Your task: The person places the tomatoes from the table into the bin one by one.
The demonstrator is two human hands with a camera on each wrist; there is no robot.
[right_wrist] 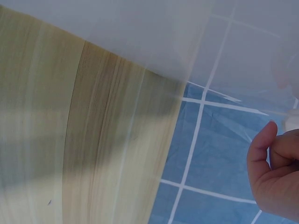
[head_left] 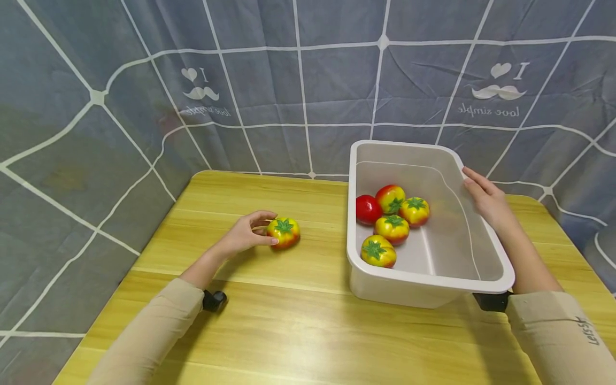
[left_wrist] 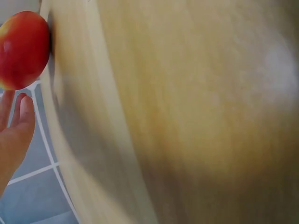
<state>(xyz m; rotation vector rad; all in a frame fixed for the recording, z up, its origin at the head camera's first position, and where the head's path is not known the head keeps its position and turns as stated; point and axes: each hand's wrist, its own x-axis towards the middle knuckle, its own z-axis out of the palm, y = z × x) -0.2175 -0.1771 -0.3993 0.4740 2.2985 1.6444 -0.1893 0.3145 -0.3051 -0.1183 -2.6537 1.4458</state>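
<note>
A yellow-and-red tomato [head_left: 284, 233] with a green leafy top sits on the wooden table, left of the tub. My left hand [head_left: 247, 233] is at its left side, thumb and fingers spread around that edge; a firm grip does not show. In the left wrist view the tomato [left_wrist: 23, 50] looks red, with the left fingers just below it. A light grey plastic tub [head_left: 423, 283] stands to the right. My right hand [head_left: 488, 200] holds its right rim. Inside, on the left, lie several similar tomatoes [head_left: 392, 230], one showing plain red. The right wrist view has the right hand [right_wrist: 278, 172] with bent fingers.
The wooden table [head_left: 298, 331] has rounded far corners. Behind it and at the sides hangs a grey-blue curtain [head_left: 269, 91] with white lines. Bare tub floor shows right of the tomatoes.
</note>
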